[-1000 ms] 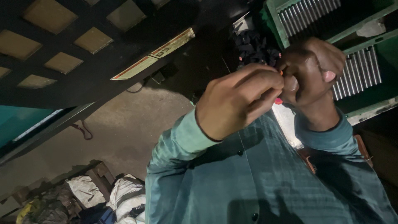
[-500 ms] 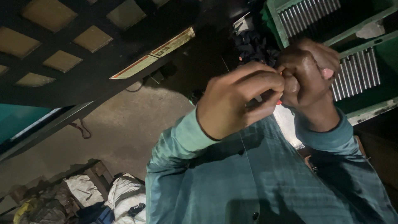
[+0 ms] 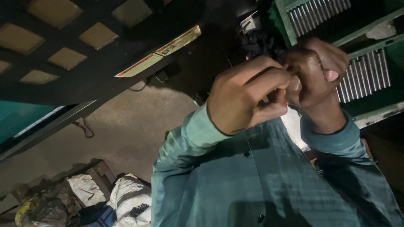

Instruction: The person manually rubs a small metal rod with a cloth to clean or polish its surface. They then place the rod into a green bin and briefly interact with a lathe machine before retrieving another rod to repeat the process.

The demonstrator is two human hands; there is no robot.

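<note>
Grip of both the left hand (image 3: 248, 98) and right hand (image 3: 315, 73) pinched closed together, held object hidden.

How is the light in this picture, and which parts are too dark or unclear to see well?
Head view: dim, warm light falls on the left hand, right hand and teal shirt; the floor is faintly lit; the dark lattice and the gap between the hands sink into shadow, so anything pinched there is unreadable; the frame is tilted and slightly soft.
</note>
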